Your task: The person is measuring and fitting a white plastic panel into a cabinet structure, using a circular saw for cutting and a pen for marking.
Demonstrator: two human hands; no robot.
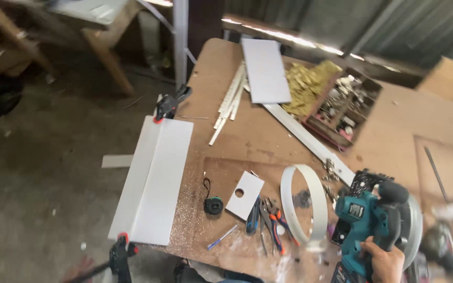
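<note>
My right hand grips the handle of a teal and black cordless circular saw at the lower right, held over the brown workbench. My left hand is out of view. Left of the saw lies a loop of white edge banding. A white panel is fixed along the bench's left edge by two black and orange clamps, one at the far end and one at the near end.
A tape measure, a small white piece with a hole, pliers and a pen lie mid-bench. Farther back are white strips, a white board and a wooden tray of hardware. Concrete floor lies to the left.
</note>
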